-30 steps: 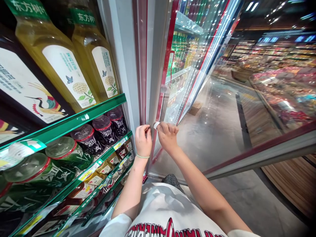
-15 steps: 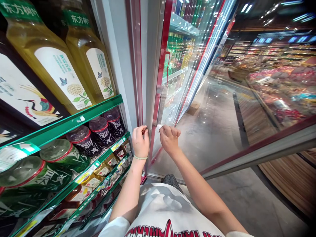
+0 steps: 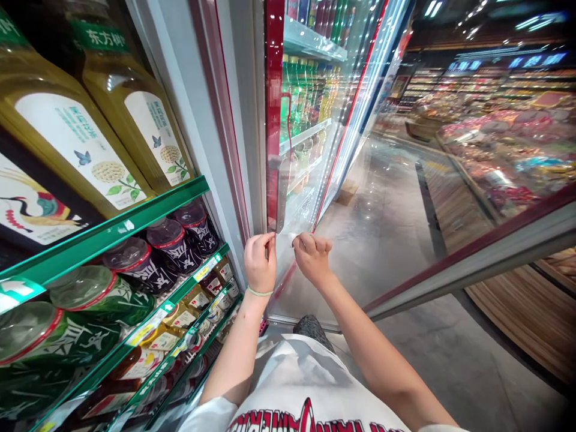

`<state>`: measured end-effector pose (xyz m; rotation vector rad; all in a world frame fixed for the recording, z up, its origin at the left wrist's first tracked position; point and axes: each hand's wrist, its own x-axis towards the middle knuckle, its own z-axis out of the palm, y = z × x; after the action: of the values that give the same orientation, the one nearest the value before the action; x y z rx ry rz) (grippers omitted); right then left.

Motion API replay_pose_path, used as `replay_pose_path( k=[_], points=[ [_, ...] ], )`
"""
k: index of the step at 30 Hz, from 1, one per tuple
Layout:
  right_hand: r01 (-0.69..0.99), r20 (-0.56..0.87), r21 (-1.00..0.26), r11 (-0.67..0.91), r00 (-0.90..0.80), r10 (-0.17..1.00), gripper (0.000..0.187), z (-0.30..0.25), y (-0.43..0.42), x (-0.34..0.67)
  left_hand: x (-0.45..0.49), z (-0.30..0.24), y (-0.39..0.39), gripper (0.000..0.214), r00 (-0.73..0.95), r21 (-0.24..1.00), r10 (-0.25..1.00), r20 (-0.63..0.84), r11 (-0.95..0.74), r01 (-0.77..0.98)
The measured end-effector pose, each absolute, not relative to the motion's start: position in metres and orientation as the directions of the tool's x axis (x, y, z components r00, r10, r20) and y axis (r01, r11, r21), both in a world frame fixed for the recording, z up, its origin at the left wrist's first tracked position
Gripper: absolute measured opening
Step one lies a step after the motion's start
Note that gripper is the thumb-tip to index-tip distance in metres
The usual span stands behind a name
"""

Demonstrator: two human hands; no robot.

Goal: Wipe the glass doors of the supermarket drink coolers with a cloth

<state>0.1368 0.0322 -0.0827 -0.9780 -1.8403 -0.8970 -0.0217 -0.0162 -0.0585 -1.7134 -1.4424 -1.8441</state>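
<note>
My left hand [image 3: 260,264], with a pale green band [image 3: 260,292] at the wrist, is closed with thumb and fingertips together. Whatever it pinches, if anything, I cannot make out. Close on its right, my right hand [image 3: 312,258] is a loose fist, closed on a small white thing [image 3: 291,239] that pokes out by the thumb; it looks soft, but its kind is unclear. Both hands are in front of my white shirt [image 3: 310,384]. Behind them stand the edge of the cooler frame [image 3: 252,120] and a clear glass door [image 3: 382,240].
On the left, green-edged cooler shelves [image 3: 108,231] carry large tea bottles [image 3: 85,132] and dark-capped soda bottles [image 3: 130,258]. More bottles [image 3: 306,90] show through the glass. A dark red door rail [image 3: 472,249] slants across the right. Beyond it are heaped packaged goods [image 3: 508,156] and a wooden stand [image 3: 522,324].
The view has swung slightly right, so shelves and door frame have shifted left. My left hand has come a little nearer the right one. The right hand still holds the white thing.
</note>
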Motion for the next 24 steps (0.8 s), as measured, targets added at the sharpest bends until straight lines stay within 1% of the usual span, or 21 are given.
replay_pose_path(
  k=[1, 2, 5, 6, 7, 9, 10, 11, 12, 15, 16, 20, 21, 22, 24],
  points=[
    [0.879, 0.900, 0.200, 0.434, -0.339, 0.273, 0.020, -0.083, 0.032, 0.140, -0.018, -0.057, -0.016, 0.015, -0.271, 0.479, 0.434, 0.859, -0.496, 0.724],
    [0.897, 0.912, 0.165, 0.409, -0.297, 0.282, 0.019, -0.082, 0.032, 0.143, -0.015, -0.056, -0.016, 0.015, -0.263, 0.481, 0.443, 0.857, -0.505, 0.717],
    [0.945, 0.948, 0.007, 0.326, -0.110, 0.299, 0.019, -0.080, 0.034, 0.154, -0.007, -0.055, -0.013, 0.016, -0.251, 0.497, 0.471, 0.846, -0.526, 0.690],
    [0.944, 0.947, 0.004, 0.331, -0.110, 0.302, 0.020, -0.080, 0.035, 0.158, -0.005, -0.055, -0.012, 0.016, -0.244, 0.501, 0.481, 0.842, -0.533, 0.682],
    [0.935, 0.938, 0.040, 0.353, -0.157, 0.308, 0.022, -0.079, 0.035, 0.162, -0.002, -0.056, -0.010, 0.016, -0.235, 0.504, 0.490, 0.839, -0.539, 0.674],
    [0.904, 0.907, 0.159, 0.398, -0.293, 0.303, 0.025, -0.080, 0.034, 0.171, 0.004, -0.057, -0.008, 0.017, -0.216, 0.507, 0.508, 0.834, -0.551, 0.663],
    [0.894, 0.895, 0.202, 0.399, -0.334, 0.295, 0.024, -0.081, 0.032, 0.176, 0.006, -0.057, -0.007, 0.017, -0.205, 0.507, 0.516, 0.831, -0.555, 0.660],
    [0.898, 0.894, 0.216, 0.383, -0.340, 0.291, 0.023, -0.082, 0.031, 0.180, 0.009, -0.058, -0.006, 0.017, -0.196, 0.507, 0.523, 0.830, -0.558, 0.657],
    [0.915, 0.906, 0.196, 0.352, -0.307, 0.291, 0.022, -0.082, 0.030, 0.184, 0.013, -0.058, -0.005, 0.017, -0.187, 0.506, 0.527, 0.829, -0.564, 0.653],
    [0.961, 0.938, 0.064, 0.268, -0.149, 0.312, 0.021, -0.084, 0.029, 0.192, 0.023, -0.060, -0.004, 0.017, -0.169, 0.509, 0.539, 0.825, -0.580, 0.636],
    [0.961, 0.938, 0.060, 0.270, -0.147, 0.314, 0.021, -0.084, 0.029, 0.195, 0.026, -0.061, -0.004, 0.017, -0.160, 0.511, 0.547, 0.822, -0.584, 0.630],
    [0.920, 0.907, 0.212, 0.331, -0.311, 0.284, 0.021, -0.086, 0.029, 0.217, 0.040, -0.066, -0.003, 0.021, -0.085, 0.476, 0.567, 0.820, -0.590, 0.653],
    [0.926, 0.908, 0.210, 0.312, -0.304, 0.290, 0.020, -0.087, 0.028, 0.222, 0.043, -0.067, -0.004, 0.022, -0.076, 0.467, 0.569, 0.819, -0.582, 0.666],
    [0.946, 0.916, 0.171, 0.275, -0.256, 0.310, 0.019, -0.088, 0.027, 0.227, 0.046, -0.068, -0.004, 0.022, -0.075, 0.464, 0.574, 0.816, -0.570, 0.678],
    [0.979, 0.923, 0.050, 0.195, -0.120, 0.365, 0.017, -0.092, 0.025, 0.235, 0.052, -0.070, -0.005, 0.022, -0.087, 0.472, 0.587, 0.805, -0.546, 0.692]
  ],
)
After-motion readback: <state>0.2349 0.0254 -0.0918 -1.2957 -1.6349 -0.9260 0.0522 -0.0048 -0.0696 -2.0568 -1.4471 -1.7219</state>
